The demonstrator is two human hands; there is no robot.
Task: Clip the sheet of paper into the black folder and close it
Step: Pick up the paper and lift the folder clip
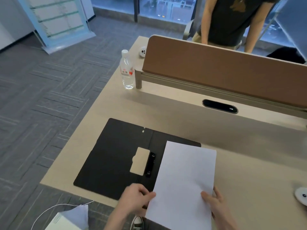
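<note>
The black folder [114, 156] lies open and flat on the beige desk [249, 155]. A black clip bar [150, 165] runs along its spine, beside a beige cut-out. A white sheet of paper [184, 180] covers the folder's right half and hangs over the desk's near edge. My left hand [135, 198] grips the sheet's lower left edge. At the lower right edge my right hand [214, 205] holds the sheet, thumb on top.
A water bottle [127, 70] stands at the far left of the desk next to a brown divider panel [224, 70]. A cable slot [220, 106] sits below the panel. A person [232, 20] stands behind it. A white round object [301, 195] lies at the right edge.
</note>
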